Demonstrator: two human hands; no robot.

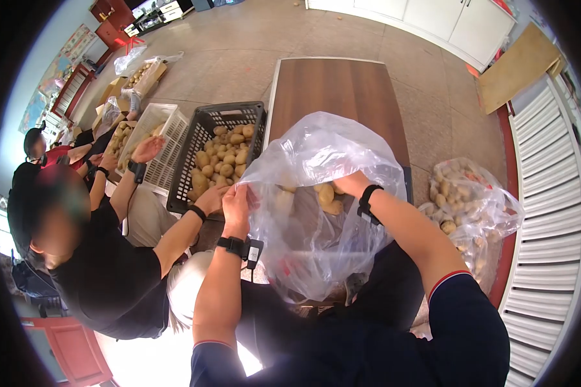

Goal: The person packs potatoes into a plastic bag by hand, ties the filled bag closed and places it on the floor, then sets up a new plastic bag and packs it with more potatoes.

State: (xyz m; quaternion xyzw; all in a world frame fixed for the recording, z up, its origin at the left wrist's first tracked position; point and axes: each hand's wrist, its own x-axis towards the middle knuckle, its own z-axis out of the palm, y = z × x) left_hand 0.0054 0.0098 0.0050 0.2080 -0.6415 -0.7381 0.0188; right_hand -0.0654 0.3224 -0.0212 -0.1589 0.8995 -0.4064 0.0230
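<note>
A large clear plastic bag [310,258] hangs open in front of me, its upper part over the near end of a brown wooden table [332,90]. My left hand [236,205] grips the bag's left edge with closed fingers. My right hand [350,184] is at the bag's right side of the opening, its fingers partly hidden by plastic. Just left of that hand, several potatoes [331,205] lie within the bag. A black crate [258,122] full of potatoes stands left of the table, and a co-worker's hand [211,198] is between it and my left hand.
Co-workers sit at the left, the nearest in a black shirt [110,290]. Beyond the black crate is a white crate [174,151]. Filled bags of potatoes [461,193] lie on the floor at right, beside a white radiator [542,245]. White cabinets [426,29] stand at the back.
</note>
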